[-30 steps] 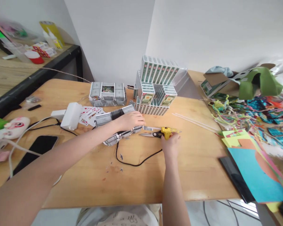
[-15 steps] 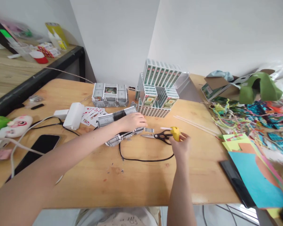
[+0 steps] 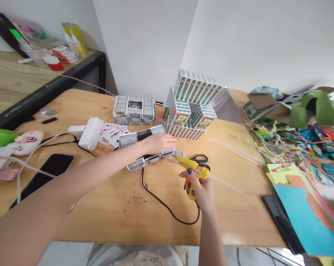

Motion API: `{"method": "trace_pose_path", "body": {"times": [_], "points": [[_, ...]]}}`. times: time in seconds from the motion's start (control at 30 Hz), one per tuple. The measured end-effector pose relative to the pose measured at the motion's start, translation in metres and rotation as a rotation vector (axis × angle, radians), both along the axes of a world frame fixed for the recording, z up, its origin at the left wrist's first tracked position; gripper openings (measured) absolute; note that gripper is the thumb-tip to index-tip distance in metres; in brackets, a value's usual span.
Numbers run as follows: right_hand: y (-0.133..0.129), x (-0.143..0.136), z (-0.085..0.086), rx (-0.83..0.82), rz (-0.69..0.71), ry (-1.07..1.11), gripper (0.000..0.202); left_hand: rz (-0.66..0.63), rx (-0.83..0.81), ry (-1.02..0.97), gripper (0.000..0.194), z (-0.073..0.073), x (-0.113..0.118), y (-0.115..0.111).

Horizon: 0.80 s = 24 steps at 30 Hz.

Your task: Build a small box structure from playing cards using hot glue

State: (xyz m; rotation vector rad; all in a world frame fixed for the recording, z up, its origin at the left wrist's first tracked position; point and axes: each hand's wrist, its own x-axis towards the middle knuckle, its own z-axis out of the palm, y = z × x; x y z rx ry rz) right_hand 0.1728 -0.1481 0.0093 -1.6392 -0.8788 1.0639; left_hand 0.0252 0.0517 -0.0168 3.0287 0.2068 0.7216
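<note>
My left hand (image 3: pixel 162 143) reaches over an open box made of playing cards (image 3: pixel 128 139), its fingers closed over the box's right side. The fingertips' grip is partly hidden. In my right hand (image 3: pixel 199 187) is a yellow hot glue gun (image 3: pixel 189 163), gripped by the handle. Its nozzle points left, close to the box's right end and a small folded card piece (image 3: pixel 179 153). A clear glue stick (image 3: pixel 225 183) sticks out of the gun's back. Black-handled scissors (image 3: pixel 201 159) lie behind the gun, partly covered by it.
A second card box (image 3: pixel 134 111) and stacked card packs (image 3: pixel 197 88) stand at the back. Loose playing cards (image 3: pixel 113 133), a white adapter (image 3: pixel 89 133) and a phone (image 3: pixel 54 166) lie left. Glue sticks (image 3: pixel 235 150), coloured paper (image 3: pixel 297 207) and yarn scraps (image 3: pixel 277 136) lie right. The gun's black cord (image 3: pixel 169 203) loops in front.
My right hand has turned the glue gun so its nozzle faces left, and brought it leftward to the card box. The cord has shifted nearer me. My left hand stays on the box.
</note>
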Motion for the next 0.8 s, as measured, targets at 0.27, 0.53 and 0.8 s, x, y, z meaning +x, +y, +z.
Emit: {"method": "trace_pose_path", "body": {"times": [0.27, 0.53, 0.8], "points": [[0.017, -0.010, -0.016, -0.002, 0.076, -0.151, 0.044, -0.026, -0.082, 0.029, 0.023, 0.004, 0.001, 0.000], [0.025, -0.009, -0.010, -0.033, 0.147, -0.266, 0.041, -0.047, -0.125, 0.008, 0.024, 0.003, 0.001, 0.001], [0.040, 0.004, 0.001, -0.046, 0.262, -0.353, 0.039, -0.060, -0.113, 0.014, 0.023, 0.001, 0.001, 0.002]]}}
